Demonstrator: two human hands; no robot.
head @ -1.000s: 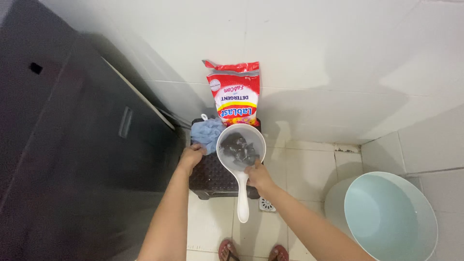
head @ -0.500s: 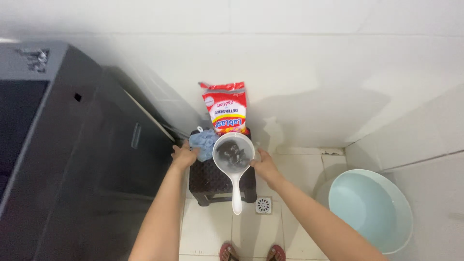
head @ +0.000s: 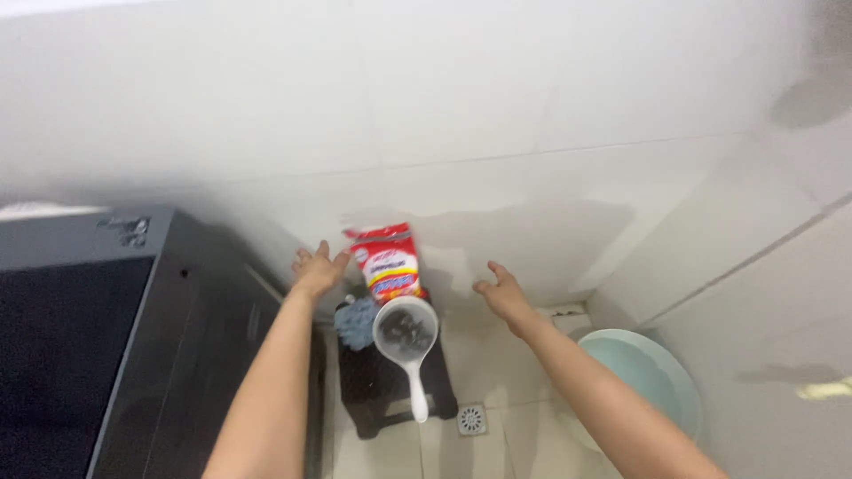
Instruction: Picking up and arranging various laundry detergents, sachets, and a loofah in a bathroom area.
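My left hand (head: 316, 269) is raised with fingers spread, just left of a red and white detergent bag (head: 386, 263) that leans on the tiled wall. My right hand (head: 503, 293) is also open and empty, held in the air to the right of the bag. Below them a white plastic dipper (head: 406, 333) with dark cloth inside rests on a dark plastic stool (head: 386, 390), its long handle pointing toward me. A blue mesh sponge (head: 357, 321) lies on the stool beside the dipper's bowl. Neither hand touches anything.
A dark grey washing machine (head: 106, 337) fills the left side. A pale blue basin (head: 643, 381) sits on the floor at the right, against the corner walls. A floor drain (head: 471, 419) lies just right of the stool.
Both hands let go of the dipper and stool and lifted up and apart. The view has tilted upward and pulled back, showing more wall.
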